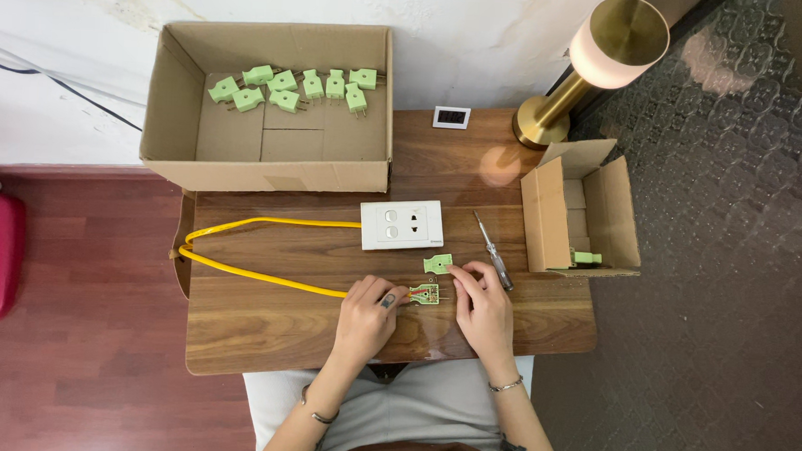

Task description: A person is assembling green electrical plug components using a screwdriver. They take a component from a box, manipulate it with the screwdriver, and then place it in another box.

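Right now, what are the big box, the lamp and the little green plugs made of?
The big box looks like brown cardboard: matte, folded flaps. The lamp seems brass-coloured metal, shiny with reflections. The green plugs look like smooth moulded plastic, probably.

The surface (264,336) is dark wood-grain with a smooth, faintly glossy finish. Both the big box (174,93) and the small box (544,213) are matt brown cardboard. The plugs (286,84) and the loose cover (437,263) look like pale green matt plastic. The cable (239,271) has smooth yellow sheathing. The socket plate (402,225) is glossy white plastic. The lamp (547,119) is polished brass-coloured metal.
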